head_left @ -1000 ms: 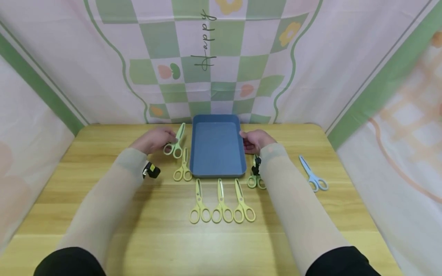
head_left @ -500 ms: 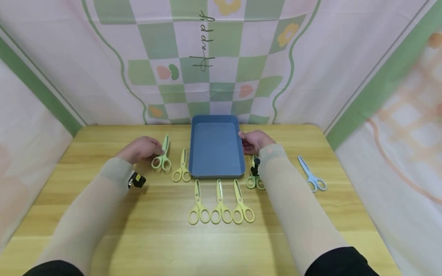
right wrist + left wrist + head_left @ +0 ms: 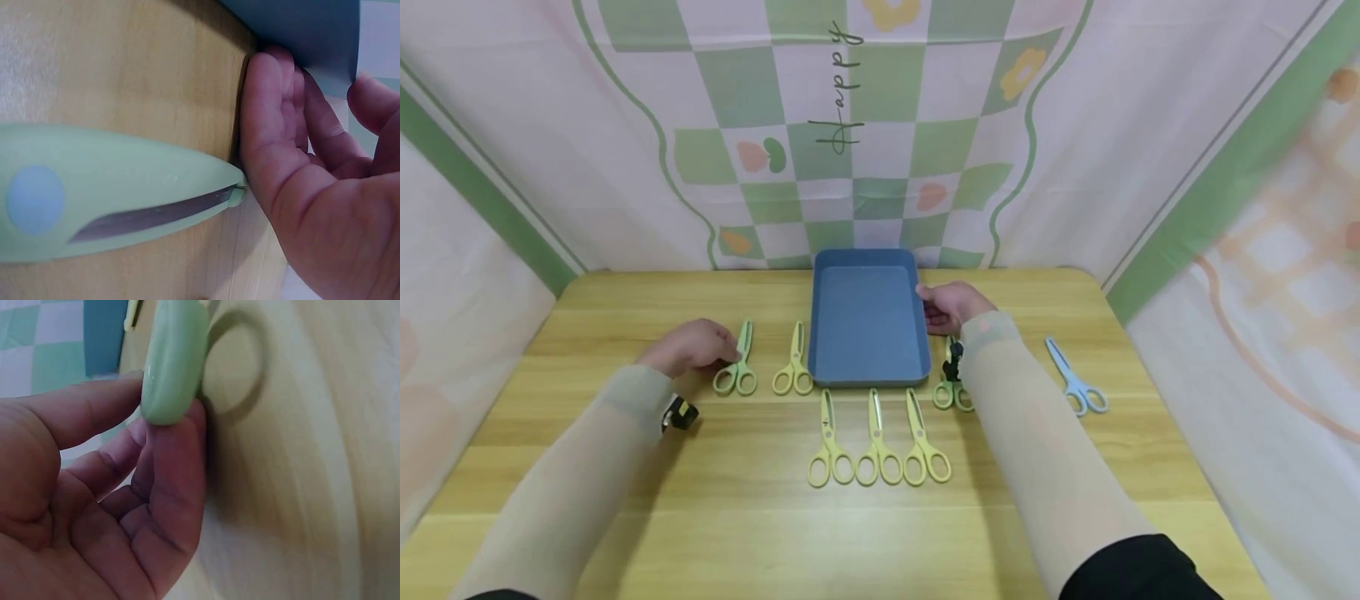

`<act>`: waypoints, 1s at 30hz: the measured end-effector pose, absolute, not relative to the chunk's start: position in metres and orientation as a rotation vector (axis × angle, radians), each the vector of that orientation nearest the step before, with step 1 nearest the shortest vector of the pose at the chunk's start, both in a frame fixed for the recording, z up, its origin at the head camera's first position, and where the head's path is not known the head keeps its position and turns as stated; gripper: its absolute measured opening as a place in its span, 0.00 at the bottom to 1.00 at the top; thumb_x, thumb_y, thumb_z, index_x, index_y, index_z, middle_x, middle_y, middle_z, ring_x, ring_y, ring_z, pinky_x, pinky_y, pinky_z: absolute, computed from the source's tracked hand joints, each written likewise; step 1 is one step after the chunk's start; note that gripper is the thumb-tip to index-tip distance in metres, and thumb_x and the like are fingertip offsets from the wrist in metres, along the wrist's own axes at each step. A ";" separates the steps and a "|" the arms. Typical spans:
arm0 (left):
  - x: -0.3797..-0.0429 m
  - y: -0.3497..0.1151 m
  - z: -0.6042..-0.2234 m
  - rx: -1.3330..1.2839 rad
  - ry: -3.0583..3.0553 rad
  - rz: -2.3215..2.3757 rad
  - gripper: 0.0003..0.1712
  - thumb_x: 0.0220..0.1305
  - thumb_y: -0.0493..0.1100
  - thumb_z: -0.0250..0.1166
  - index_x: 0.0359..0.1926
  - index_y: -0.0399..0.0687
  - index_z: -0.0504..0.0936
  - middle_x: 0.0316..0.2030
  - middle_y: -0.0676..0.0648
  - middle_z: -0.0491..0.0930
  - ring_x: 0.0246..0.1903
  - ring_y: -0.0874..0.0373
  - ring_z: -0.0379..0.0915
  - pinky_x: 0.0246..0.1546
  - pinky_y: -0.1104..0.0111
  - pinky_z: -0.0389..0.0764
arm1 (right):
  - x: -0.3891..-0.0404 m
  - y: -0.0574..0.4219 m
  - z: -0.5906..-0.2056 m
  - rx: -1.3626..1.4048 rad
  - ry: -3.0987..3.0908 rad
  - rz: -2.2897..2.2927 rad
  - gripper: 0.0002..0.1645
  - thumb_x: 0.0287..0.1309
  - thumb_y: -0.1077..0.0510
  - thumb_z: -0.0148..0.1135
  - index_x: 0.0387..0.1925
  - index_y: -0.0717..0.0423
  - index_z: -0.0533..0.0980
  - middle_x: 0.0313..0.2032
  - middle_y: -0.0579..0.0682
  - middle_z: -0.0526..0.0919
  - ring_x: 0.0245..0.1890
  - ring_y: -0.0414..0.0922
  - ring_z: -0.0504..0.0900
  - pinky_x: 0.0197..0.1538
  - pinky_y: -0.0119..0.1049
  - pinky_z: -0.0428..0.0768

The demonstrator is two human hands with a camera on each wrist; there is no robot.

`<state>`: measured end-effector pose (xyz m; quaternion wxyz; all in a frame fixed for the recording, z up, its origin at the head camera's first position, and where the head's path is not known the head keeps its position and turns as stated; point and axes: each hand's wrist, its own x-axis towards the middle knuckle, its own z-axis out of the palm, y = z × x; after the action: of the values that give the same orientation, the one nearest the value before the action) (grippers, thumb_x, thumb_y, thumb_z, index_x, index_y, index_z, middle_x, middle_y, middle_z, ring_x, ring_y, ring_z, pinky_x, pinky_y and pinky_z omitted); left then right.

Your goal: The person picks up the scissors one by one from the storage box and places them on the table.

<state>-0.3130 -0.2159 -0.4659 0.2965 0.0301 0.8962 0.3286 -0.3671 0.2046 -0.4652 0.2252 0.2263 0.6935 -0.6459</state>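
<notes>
My left hand (image 3: 691, 347) pinches a light green pair of scissors (image 3: 741, 365) between thumb and fingers, left of the blue tray (image 3: 871, 325). In the left wrist view the scissors' handle (image 3: 175, 362) sits between thumb and fingertips, close over the wood, with its shadow beside it. My right hand (image 3: 953, 307) holds the tray's right side. The right wrist view has the thumb at the tray's rim and the other fingers against its outer wall (image 3: 306, 31). Another green pair of scissors (image 3: 119, 187) lies beside that hand, partly hidden by the wrist in the head view.
One yellow pair of scissors (image 3: 794, 367) lies just left of the tray, and three more yellow scissors (image 3: 876, 450) lie in a row before it. Blue scissors (image 3: 1073, 379) rest beyond my right forearm. A patterned cloth (image 3: 880, 150) hangs behind the wooden table (image 3: 850, 542).
My left hand has carried the green scissors leftward and toward me, away from the tray, and down close to the table. My right hand has stayed at the tray.
</notes>
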 end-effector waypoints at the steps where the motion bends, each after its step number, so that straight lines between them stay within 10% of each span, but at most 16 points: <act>1: -0.312 -0.215 -0.466 0.085 2.393 0.867 0.08 0.66 0.41 0.63 0.31 0.41 0.79 0.27 0.47 0.78 0.29 0.54 0.73 0.33 0.63 0.75 | -0.367 0.205 -0.465 0.623 1.914 -1.780 0.18 0.71 0.49 0.59 0.48 0.61 0.76 0.31 0.53 0.80 0.28 0.47 0.82 0.39 0.41 0.85; 30: -0.300 -0.188 -0.468 0.120 2.588 0.735 0.09 0.65 0.42 0.64 0.32 0.39 0.80 0.27 0.45 0.78 0.26 0.55 0.72 0.28 0.65 0.76 | -0.369 0.205 -0.467 0.628 1.944 -1.729 0.18 0.71 0.48 0.58 0.48 0.59 0.74 0.34 0.54 0.79 0.30 0.47 0.81 0.44 0.42 0.84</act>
<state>-0.3000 -0.1876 -0.4677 0.2225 0.0435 0.9369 0.2661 -0.3693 0.2054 -0.4667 0.2308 0.2282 0.7068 -0.6286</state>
